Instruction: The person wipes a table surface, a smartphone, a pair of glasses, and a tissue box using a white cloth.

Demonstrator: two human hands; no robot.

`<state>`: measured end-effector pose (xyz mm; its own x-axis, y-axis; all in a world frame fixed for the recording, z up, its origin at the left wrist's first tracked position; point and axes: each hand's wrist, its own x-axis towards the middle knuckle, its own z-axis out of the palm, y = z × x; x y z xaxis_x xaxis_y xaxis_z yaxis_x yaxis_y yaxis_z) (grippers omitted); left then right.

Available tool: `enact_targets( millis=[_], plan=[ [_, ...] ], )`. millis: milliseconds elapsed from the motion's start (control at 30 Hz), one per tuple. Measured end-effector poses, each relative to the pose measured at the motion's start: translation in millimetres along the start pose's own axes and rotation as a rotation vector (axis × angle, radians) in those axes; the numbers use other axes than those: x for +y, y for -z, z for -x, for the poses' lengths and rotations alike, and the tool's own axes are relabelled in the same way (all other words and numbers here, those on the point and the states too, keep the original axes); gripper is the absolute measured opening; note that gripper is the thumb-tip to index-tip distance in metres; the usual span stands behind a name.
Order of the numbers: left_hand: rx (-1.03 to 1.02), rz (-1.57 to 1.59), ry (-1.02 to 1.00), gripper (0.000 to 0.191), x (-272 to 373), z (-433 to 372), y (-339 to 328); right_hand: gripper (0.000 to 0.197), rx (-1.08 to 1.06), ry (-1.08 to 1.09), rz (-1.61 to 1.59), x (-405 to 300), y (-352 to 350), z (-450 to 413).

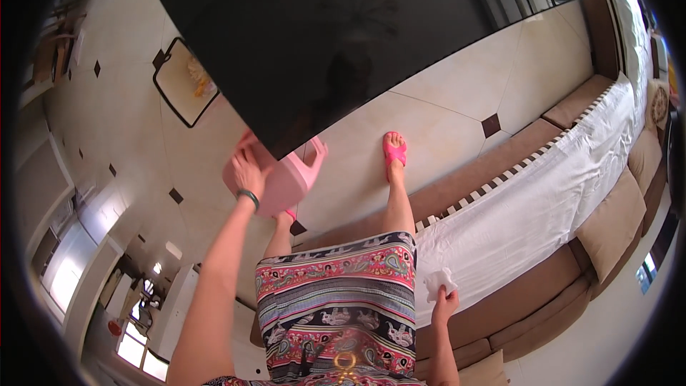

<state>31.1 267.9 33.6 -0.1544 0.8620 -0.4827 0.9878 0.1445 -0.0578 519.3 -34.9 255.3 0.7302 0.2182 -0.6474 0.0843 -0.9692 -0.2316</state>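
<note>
My left hand (248,172), with a dark green bangle on its wrist, is on a pink plastic stool (281,185). Its fingers reach the stool's left edge, slightly blurred. The stool appears tilted, with its leg frame toward the upper right, and the corner of a glossy black tabletop (343,48) covers part of it. Held low at my right side, my right hand (446,303) pinches a crumpled white tissue or cloth (439,282) in front of the sofa's white cover.
A brown sofa (514,273) with a white cover (493,241) and beige cushions (612,222) runs along the right. Beyond the stool, a black-rimmed cutting board or tray (179,88) bearing yellowish scraps lies partly behind the table edge. My feet in pink sandals (394,150) stand on the tiled floor.
</note>
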Motion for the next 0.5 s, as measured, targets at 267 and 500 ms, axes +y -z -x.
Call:
enact_targets(
  millis=[267, 500],
  plan=[
    [-0.179, 0.013, -0.059, 0.089, 140.4, 96.4, -19.0, 0.016, 0.011, -0.053, -0.291, -12.2, 0.4, -33.5],
    [-0.225, 0.363, -0.150, 0.064, 245.8, 213.4, 70.0, 0.021, -0.111, -0.129, -0.398, -57.7, 76.5, -102.5]
  ],
)
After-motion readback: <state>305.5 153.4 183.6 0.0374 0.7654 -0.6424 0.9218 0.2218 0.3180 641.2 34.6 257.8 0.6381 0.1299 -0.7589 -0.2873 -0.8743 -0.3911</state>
